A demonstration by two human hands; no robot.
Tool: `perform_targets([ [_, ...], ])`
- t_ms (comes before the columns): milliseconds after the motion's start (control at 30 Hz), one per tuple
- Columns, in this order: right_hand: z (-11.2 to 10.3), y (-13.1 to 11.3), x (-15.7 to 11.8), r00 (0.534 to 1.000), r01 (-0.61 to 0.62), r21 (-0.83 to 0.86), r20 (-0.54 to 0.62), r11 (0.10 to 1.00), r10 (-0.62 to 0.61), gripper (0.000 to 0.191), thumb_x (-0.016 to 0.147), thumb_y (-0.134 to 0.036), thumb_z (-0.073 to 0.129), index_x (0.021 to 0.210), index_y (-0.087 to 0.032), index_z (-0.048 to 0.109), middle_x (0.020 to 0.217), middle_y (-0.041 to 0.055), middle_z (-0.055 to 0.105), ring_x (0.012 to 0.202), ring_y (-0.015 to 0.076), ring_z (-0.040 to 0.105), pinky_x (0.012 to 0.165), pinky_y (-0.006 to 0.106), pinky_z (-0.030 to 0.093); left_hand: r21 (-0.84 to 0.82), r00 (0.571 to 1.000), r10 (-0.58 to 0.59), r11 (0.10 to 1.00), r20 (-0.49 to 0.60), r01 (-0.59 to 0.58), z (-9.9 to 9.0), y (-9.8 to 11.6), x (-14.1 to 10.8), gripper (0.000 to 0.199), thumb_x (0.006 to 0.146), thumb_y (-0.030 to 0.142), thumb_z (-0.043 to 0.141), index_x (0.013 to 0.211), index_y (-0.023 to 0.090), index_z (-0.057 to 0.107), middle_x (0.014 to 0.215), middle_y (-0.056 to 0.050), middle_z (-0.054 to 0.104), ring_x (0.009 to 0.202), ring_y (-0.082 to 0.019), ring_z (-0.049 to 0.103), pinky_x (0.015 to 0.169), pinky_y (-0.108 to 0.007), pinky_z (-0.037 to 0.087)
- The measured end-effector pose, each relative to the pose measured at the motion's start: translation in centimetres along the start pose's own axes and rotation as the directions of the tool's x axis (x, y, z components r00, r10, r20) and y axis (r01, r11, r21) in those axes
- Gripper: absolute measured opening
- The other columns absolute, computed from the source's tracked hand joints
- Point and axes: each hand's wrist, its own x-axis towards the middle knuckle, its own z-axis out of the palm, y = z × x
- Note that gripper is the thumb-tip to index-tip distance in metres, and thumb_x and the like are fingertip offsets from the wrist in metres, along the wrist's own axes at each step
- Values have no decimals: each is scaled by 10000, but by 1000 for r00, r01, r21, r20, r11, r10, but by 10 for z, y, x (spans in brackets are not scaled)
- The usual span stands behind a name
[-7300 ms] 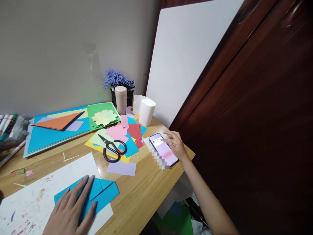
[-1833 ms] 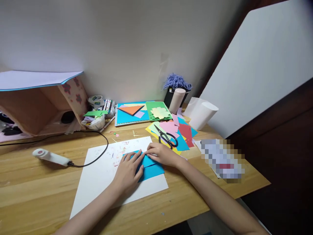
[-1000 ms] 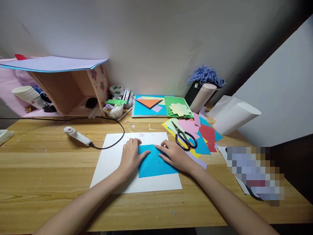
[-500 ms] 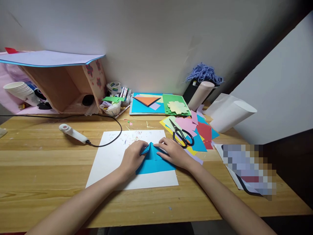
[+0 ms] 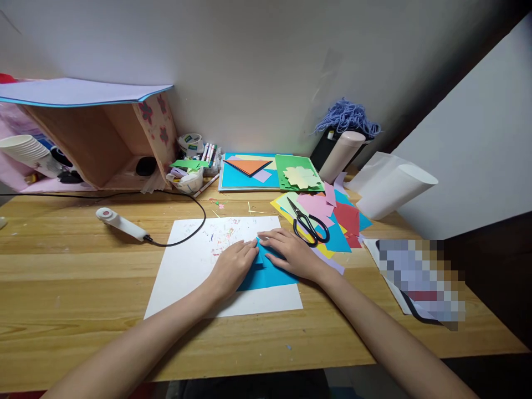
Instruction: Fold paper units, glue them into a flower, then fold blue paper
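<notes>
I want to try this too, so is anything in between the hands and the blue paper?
Nothing visible: the left hand and the right hand both touch the blue paper. The scissors lie beyond the right hand, on the paper scraps, not in between.

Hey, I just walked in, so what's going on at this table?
Someone has both bare hands on a folded piece of blue paper, which lies on a white sheet. The left hand and right hand come close together at the paper's far edge, the left partly covering it. Open scissors lie untouched on colored scraps just beyond the right hand.
</notes>
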Motion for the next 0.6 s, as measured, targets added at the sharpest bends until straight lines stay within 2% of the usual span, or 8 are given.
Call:
perform_targets([
  [233, 1, 0, 0, 1000, -22, 31, 9, 999, 22, 289, 840, -234, 498, 1124, -198, 538, 1208, 65, 556, 1115, 213, 468, 945, 404, 398, 24, 1000, 4, 1000, 6, -4, 4, 0, -1, 179, 845, 100, 442, 980, 99, 559, 1111, -138, 626, 1024, -223, 588, 849, -369, 500],
  [467, 4, 0, 1, 999, -40, 29, 28, 999, 39, 413, 836, -235, 493, 1247, -214, 457, 1219, 75, 532, 1116, 217, 460, 953, 419, 385, 8, 1000, 0, 1000, 17, 0, 4, 0, -3, 193, 864, 113, 410, 994, 100, 553, 1120, -156, 617, 1044, -225, 581, 840, -375, 508],
  [600, 5, 0, 1, 999, -43, 1, 25, 999, 43, 414, 840, -241, 482, 1253, -231, 462, 1225, 78, 525, 1112, 232, 455, 929, 434, 394, -11, 999, 7, 1000, 48, -7, 1, 1, -2, 209, 860, 105, 405, 1009, 104, 551, 1142, -172, 602, 1054, -227, 577, 851, -388, 504],
])
